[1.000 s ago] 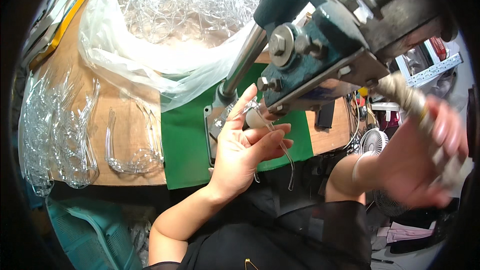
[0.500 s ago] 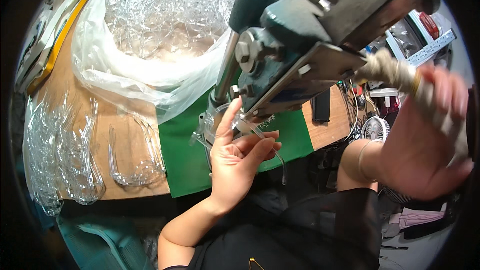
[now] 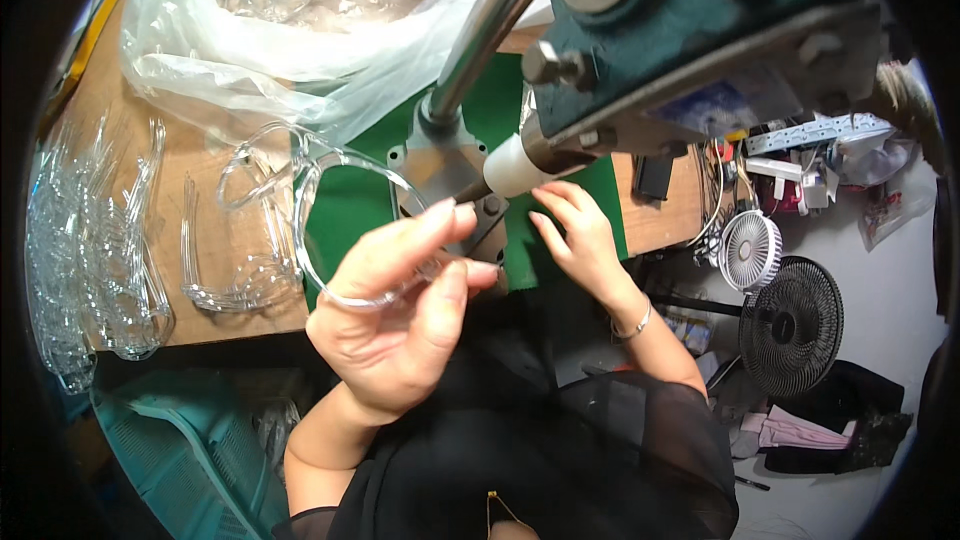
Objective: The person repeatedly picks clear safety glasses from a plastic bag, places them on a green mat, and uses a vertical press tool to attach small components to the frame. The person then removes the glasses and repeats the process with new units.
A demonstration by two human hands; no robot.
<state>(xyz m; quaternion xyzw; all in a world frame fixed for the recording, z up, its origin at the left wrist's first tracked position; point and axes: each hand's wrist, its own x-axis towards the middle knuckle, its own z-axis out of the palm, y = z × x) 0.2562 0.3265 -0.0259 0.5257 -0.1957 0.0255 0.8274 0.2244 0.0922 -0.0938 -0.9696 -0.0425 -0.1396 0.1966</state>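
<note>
My left hand (image 3: 395, 315) is closed on a clear plastic eyeglass frame (image 3: 301, 202), pinched between thumb and fingers and raised in front of the bench. One lens rim faces up beside the fingers; the other reaches to the left. My right hand (image 3: 580, 240) lies over the green mat, just right of the press tip, its fingers apart. Nothing shows in it, though its fingertips are partly behind the tool. Above both hands looms a dark green hand press (image 3: 690, 60) with a white collar (image 3: 515, 165) on its ram, over a metal base (image 3: 440, 165).
Clear frames lie in a heap (image 3: 100, 240) at the left, with a smaller bunch (image 3: 240, 285) beside it. A white plastic bag (image 3: 250, 65) holds many clear pieces. A teal basket (image 3: 190, 440) stands below the bench; two fans (image 3: 750, 250) are at the right.
My right hand has let go of the wrapped lever and come down beside the press tip. My left hand has drawn the eyeglass frame out from under the press, leftward and closer.
</note>
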